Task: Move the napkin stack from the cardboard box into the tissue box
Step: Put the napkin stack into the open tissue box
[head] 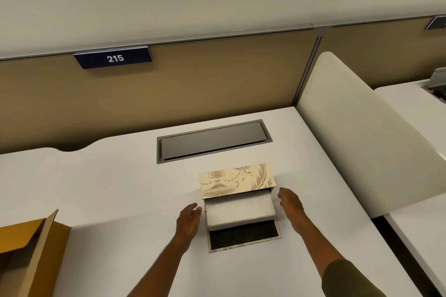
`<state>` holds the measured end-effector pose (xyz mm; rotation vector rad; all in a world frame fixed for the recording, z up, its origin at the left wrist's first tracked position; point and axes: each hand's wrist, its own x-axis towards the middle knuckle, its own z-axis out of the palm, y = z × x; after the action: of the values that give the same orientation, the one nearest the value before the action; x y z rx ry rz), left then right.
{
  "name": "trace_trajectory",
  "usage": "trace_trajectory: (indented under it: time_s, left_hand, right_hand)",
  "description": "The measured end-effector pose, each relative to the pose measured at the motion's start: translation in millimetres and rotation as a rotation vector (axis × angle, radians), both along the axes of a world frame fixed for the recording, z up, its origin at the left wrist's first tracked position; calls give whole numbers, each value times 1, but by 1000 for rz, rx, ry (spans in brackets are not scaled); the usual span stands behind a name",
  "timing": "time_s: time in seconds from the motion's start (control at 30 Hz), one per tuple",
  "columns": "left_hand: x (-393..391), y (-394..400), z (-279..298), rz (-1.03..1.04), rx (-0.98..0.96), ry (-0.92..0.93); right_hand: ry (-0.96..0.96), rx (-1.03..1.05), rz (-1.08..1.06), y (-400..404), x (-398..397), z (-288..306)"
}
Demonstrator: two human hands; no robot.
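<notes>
Napkin stack (240,210) lies in the patterned tissue box (237,179) near the bench (108,188) middle, its near end sticking out over the box's dark-lined flap (244,234). Left hand (188,220) hovers just beside the stack's left edge, grip released, fingers spread. Right hand (290,202) hangs just beside the right edge, grip likewise released, holding nothing. Cardboard box (33,248) stands open at the bench's left near corner, well apart. A plate (113,58) on the partition reads 215.

Head-worn view, downward over desk (120,195)
</notes>
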<state>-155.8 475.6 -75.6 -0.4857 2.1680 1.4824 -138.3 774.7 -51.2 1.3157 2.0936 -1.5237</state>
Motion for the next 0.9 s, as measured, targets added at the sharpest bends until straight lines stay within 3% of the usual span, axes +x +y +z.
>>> trace_trajectory:
  time_s: [0.13, 0.3, 0.9]
  left_hand:
    - [-14, -2, 27, 143, 88, 123]
    - [-27, 5, 38, 53, 45, 252]
    - [15, 3, 39, 19, -38, 307]
  right_hand:
    - [190, 20, 8, -1, -11, 20]
    - [325, 98, 114, -7, -21, 35]
    - [292, 164, 155, -6, 28, 32]
